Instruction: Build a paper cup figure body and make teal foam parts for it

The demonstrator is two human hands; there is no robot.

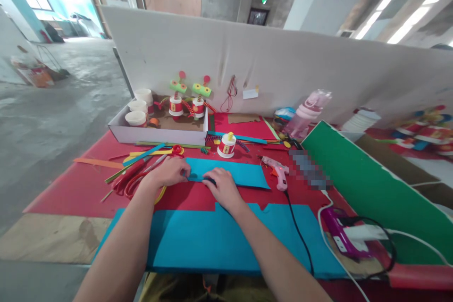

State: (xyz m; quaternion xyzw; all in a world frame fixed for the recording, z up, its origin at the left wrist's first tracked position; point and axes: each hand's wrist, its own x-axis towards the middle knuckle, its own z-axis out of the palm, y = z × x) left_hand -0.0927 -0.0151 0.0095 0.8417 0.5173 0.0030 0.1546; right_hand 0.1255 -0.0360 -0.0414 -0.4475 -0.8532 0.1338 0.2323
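Observation:
A blue sheet of paper (247,173) lies on the red table in front of me. My left hand (172,172) is closed at its left end, fingers curled and thumb pressed in. Along the near edge of the same sheet, my right hand (223,186) is closed with bent fingers. Something dark shows under its fingers; I cannot tell whether it is a shadow or a small object. A larger blue sheet (198,238) lies beneath my forearms. Beyond the smaller sheet stands a red and white paper cup (226,146) with a yellow top and coiled paper arms.
A pink glue gun (279,172) lies to the right, its cord trailing forward. Red-handled scissors (132,181) and paper strips (143,155) are at left. Behind, a white box (159,137) holds cups and figures. A purple power strip (345,233) and green board (371,188) flank the right.

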